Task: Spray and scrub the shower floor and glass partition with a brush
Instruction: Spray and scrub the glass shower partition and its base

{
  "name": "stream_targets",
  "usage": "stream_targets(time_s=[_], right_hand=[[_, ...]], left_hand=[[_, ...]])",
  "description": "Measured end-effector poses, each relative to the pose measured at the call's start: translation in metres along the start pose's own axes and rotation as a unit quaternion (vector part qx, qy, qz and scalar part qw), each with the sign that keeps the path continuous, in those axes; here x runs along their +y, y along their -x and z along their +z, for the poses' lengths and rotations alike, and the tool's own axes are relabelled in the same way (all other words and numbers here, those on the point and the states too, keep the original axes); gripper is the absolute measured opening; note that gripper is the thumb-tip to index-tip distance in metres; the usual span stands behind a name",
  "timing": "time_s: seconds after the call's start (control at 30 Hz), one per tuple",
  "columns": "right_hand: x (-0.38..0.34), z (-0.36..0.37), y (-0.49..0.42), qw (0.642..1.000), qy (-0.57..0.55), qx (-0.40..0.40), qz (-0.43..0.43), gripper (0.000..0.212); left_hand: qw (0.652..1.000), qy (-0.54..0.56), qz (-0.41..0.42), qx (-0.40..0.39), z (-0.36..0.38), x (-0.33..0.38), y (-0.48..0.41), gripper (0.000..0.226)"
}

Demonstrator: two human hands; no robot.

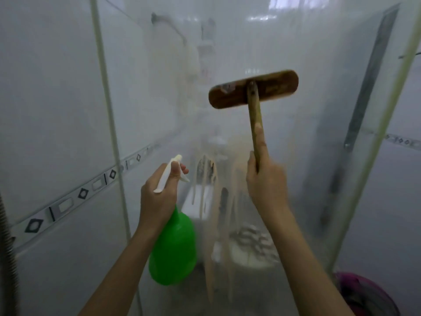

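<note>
Right hand (266,179) gripping brush (253,89) on glass partition (319,133), left hand (159,192) clutching spray bottle (174,247)

I'm looking into a small home bathroom, at the shower corner. A soap-streaked glass partition (319,156) fills most of my view, and left of it the wall is glossy white tile (45,99) crossed by a patterned border strip (68,204). Through the partition, high up, I can make out a blurred shower head (157,18); far to its left hangs a ribbed metal hose (8,247), and low to its right sits a pink plastic tub (364,293).
</note>
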State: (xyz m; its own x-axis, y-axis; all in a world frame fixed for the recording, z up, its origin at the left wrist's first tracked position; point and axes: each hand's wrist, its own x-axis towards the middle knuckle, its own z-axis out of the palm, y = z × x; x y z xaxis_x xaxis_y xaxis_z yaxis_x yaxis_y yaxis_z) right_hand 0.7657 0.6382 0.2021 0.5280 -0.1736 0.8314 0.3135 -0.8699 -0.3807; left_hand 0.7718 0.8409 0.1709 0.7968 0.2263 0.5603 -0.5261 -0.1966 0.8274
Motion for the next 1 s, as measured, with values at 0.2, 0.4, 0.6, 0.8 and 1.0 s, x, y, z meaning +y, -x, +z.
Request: stream_targets(time_s=[0.2,0.4,0.6,0.8,1.0], right_hand=[[0.055,0.022,0.115,0.997,0.024,-0.069,0.021,0.079],[0.044,0.043,0.104,0.998,0.011,-0.063,-0.001,0.064],[0.066,0.051,0.123,0.995,0.037,-0.091,-0.022,0.073],[0.04,0.069,0.14,0.992,0.034,-0.117,-0.027,0.069],[0.038,0.077,0.111,0.985,0.072,-0.135,-0.08,0.079]], left_hand=[[0.998,0.041,-0.046,-0.026,0.001,-0.026,0.018,0.034],[0.995,0.061,-0.077,-0.015,0.002,-0.041,0.039,0.027],[0.997,0.033,-0.071,-0.005,-0.013,-0.05,0.045,0.03],[0.998,0.03,-0.06,0.009,-0.026,-0.05,0.048,0.027],[0.998,0.031,-0.057,0.023,-0.048,-0.052,0.048,0.035]])
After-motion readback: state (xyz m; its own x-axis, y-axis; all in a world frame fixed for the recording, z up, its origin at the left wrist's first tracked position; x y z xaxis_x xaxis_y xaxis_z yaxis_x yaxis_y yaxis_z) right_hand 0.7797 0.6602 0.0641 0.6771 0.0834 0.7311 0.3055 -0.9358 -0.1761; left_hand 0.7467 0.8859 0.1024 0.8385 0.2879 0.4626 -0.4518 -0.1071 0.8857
